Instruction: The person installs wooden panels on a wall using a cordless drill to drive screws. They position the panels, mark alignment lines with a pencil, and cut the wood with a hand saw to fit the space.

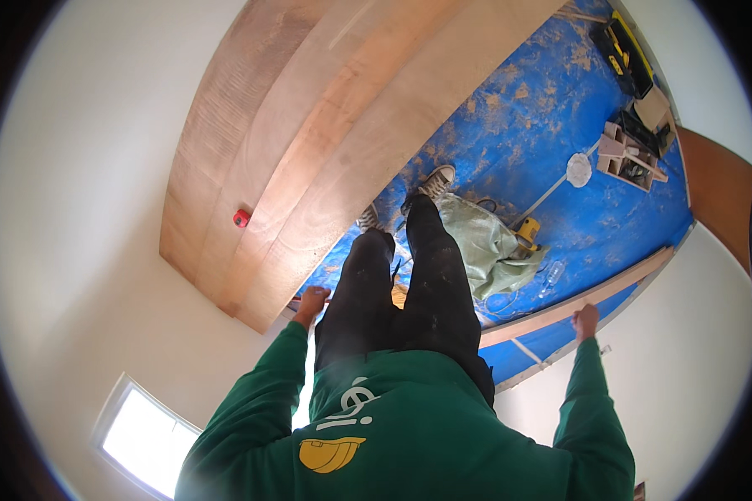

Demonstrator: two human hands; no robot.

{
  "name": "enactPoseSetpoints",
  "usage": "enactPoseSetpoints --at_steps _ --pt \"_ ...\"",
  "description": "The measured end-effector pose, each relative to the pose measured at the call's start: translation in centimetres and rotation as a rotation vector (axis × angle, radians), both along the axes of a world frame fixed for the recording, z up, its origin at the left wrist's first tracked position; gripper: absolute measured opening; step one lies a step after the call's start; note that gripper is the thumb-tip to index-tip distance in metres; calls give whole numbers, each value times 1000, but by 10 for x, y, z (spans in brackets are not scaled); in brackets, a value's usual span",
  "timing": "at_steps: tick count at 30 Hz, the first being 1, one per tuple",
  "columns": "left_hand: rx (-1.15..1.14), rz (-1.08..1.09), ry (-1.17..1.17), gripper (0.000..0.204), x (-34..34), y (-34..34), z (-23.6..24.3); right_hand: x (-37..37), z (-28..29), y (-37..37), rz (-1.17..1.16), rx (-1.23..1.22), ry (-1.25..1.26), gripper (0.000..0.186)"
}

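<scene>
Left hand (312, 299): curled shut at the near corner of the plywood sheets (326, 125), beside the person's left knee; a thin reddish-handled item seems to be in the grip, too small to tell what.
Right hand (586, 320): raised at right, fingers closed on the near end of a long wood strip (576, 305).
Wood strip: runs from mid-scene out to the right, along the near edge of the blue tarp (543, 117), close to the white wall.
Plywood sheets: several large boards stacked overlapping, left-centre, reaching to the far edge; a small red object (241, 218) sits on the left board.
Person: green sweatshirt w/ white and yellow print, dark trousers, light sneakers (436, 180) planted on the tarp just right of the boards.
Tarp: blue, dusted w/ sawdust, covers the floor centre to far right.
Near the feet: grey-green sack (485, 242) w/ a yellow power tool (526, 235) just beside it at right.
Far right: white round disc (578, 169) on a pale cord, small wooden frame (631, 159), black-and-yellow toolbox (620, 50).
Near left: bright window (146, 434) in the white wall.
</scene>
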State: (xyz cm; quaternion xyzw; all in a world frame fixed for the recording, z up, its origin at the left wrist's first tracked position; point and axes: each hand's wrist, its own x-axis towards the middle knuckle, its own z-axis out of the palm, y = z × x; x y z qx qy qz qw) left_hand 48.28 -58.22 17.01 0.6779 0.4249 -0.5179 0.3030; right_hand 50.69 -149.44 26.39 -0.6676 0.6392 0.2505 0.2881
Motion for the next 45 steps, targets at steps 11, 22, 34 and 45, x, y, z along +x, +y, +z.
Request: enactPoseSetpoints --at_steps 11,22,34,45 --pt "-257 256 -344 39 -42 -59 31 53 23 236 308 559 -21 34" --pt "-256 467 -439 34 102 -48 19 131 57 202 290 380 -243 36" --pt "-199 604 -345 29 58 -234 74 238 -47 25 478 511 -527 32" --pt "-233 583 -594 30 207 -345 72 343 -21 -92 -38 292 -208 27"
